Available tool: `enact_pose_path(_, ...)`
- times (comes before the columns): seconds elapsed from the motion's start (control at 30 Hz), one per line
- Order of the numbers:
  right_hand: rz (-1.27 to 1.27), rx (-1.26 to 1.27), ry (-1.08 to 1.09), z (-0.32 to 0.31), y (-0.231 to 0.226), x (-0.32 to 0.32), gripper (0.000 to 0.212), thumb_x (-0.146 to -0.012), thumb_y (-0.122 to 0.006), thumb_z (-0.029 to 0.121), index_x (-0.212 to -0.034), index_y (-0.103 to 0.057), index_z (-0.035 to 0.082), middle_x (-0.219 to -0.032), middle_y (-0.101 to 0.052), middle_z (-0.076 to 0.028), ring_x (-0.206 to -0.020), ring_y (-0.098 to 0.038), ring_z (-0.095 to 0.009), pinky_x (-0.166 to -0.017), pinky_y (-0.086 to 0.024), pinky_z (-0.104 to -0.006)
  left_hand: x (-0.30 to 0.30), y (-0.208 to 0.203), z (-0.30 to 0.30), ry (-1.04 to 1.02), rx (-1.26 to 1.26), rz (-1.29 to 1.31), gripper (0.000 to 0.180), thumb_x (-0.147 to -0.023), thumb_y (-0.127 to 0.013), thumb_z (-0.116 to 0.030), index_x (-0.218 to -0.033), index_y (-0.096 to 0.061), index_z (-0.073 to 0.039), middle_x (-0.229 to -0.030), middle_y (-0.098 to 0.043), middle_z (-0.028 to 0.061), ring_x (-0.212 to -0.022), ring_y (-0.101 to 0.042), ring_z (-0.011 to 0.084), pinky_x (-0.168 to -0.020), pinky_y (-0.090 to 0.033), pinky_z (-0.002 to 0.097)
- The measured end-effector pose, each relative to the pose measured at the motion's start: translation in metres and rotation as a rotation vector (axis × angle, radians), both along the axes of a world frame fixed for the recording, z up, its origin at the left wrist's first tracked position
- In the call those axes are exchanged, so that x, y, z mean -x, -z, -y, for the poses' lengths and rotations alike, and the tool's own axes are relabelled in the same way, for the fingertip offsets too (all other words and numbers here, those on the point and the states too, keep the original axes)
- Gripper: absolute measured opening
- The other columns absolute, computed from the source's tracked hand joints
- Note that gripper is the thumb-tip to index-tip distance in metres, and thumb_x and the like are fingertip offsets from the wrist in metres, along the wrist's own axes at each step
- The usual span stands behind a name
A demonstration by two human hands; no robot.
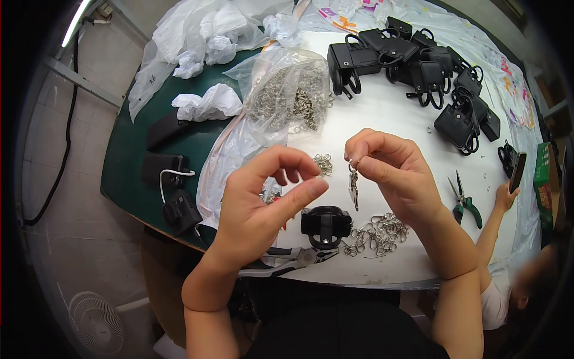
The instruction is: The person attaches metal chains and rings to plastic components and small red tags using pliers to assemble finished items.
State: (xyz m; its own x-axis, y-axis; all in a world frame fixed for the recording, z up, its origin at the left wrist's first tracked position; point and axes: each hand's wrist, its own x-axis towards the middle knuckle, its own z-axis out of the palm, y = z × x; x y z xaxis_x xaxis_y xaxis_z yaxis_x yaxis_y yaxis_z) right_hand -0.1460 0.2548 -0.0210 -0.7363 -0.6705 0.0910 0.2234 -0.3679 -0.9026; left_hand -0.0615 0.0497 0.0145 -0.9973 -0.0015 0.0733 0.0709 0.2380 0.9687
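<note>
Right grip point(397, 173): thumb and forefinger pinched on the top ring of a metal hardware piece point(354, 188). My left grip point(257, 197) is released, thumb and fingers parted, just left of it.

Writing: I see lettering on the green box point(545, 179) at the far right, a small dark handwritten mark on the translucent plastic point(143, 87) at upper left, and orange, pink and purple print on the plastic sheet point(517, 99) at the far edge.

Orientation: the piece hangs in the air above the bench point(385, 113), long axis close to vertical, free end pointing down and leaning slightly right.

Appearance: silvery, narrow, ringed at the top, with a pale patch partway down; finer detail too small to tell.

Just below my hands: a black strapped item point(326, 226), and touching or close to its right side a loose heap of silvery clasps point(382, 233). Pliers with pale handles point(305, 257) lie near the front edge; a small cluster of rings point(323, 163) sits between my hands.

Farther out: a clear bag of metal hardware point(287, 96), piled black cases with straps point(418, 66), green-handled pliers point(469, 210), and a co-worker's hand point(507, 196) on a dark flat object point(518, 172).
</note>
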Motion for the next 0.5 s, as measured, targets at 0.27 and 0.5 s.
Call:
enact_pose_path(0.27, 0.412, 0.395, -0.289, 0.002, 0.005, 0.004, 0.019, -0.099, -0.058, 0.025, -0.098, -0.06, 0.007, -0.101, -0.06, -0.005, -0.105, -0.055, -0.017, -0.094, -0.041, -0.0313, -0.063, 0.027, -0.024, 0.078, 0.484, -0.133, 0.031, -0.069, -0.088, -0.017, -0.088, -0.067, -0.004, -0.065, -0.057, 0.0029, -0.052, -0.053, 0.0147, -0.049, -0.039, 0.0284)
enact_pose_path(0.5, -0.199, -0.2, -0.348, -0.002, -0.003, -0.008, 0.009, -0.097, -0.06, 0.011, -0.098, -0.06, 0.001, -0.106, -0.066, -0.007, -0.081, -0.06, -0.01, -0.07, -0.048, -0.025, -0.07, 0.036, -0.022, 0.034, 0.459, -0.175, 0.03, -0.071, -0.087, -0.02, -0.086, -0.067, -0.004, -0.068, -0.059, 0.0045, -0.058, -0.06, 0.0167, -0.05, -0.043, 0.0273)
